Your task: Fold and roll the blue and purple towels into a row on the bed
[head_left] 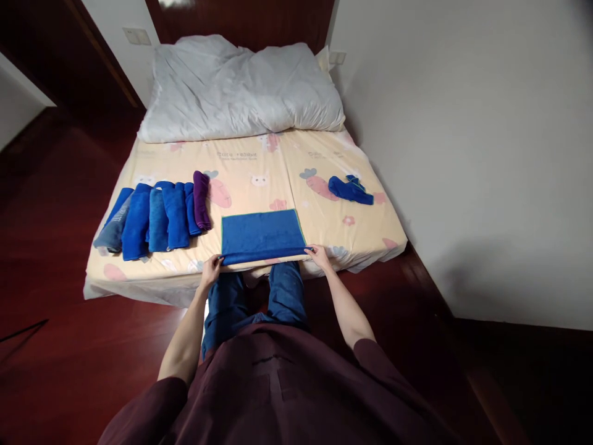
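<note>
A blue towel (pixel 262 232) with green edging lies spread on the bed near its front edge, its near edge folded or rolled into a narrow strip. My left hand (pixel 212 271) pinches the left end of that strip. At the right end, my right hand (pixel 317 254) grips the other corner between thumb and fingers. To the left lies a row of several rolled blue towels (pixel 136 222), with a purple rolled towel (pixel 201 201) at its right end. A crumpled blue cloth (pixel 351 189) rests on the right part of the bed.
The bed (pixel 259 170) has a cream sheet with rabbit and carrot prints. A bunched white quilt (pixel 241 93) lies across its far end. A white wall (pixel 463 154) stands to the right, and dark red floor (pixel 92 364) shows at the left.
</note>
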Available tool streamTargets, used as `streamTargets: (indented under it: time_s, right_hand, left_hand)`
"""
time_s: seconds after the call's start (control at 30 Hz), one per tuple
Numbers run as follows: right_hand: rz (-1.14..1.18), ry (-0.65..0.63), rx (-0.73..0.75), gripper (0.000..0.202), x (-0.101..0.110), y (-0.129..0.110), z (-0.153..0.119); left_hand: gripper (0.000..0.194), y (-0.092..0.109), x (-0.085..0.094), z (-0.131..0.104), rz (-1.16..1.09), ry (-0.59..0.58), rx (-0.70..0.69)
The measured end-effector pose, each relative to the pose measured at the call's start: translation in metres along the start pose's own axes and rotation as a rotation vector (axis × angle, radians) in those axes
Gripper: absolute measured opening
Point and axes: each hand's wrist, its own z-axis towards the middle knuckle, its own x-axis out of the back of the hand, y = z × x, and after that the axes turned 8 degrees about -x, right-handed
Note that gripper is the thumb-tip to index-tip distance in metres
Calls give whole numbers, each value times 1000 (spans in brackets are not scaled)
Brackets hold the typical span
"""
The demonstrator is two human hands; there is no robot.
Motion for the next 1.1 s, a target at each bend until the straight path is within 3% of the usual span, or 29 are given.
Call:
streamTargets:
  time_s: [0.3,0.53,0.8,1.1]
  right_hand:
    - [-13,117,-24,48,-14,-8,14]
    - [-46,102,-10,64,-11,-2,16]
    - [-109,134,-50,64,-12,-9,15]
    - [-190,233,-46,59,-18,-8,16]
  left_hand:
    - [40,1,-2,-7,-2,12,29]
    - [40,-1,-5,-12,-19,62,57]
    - [37,6,-12,-10,24,123,173]
    - [31,13,-17,-6,65,141,171]
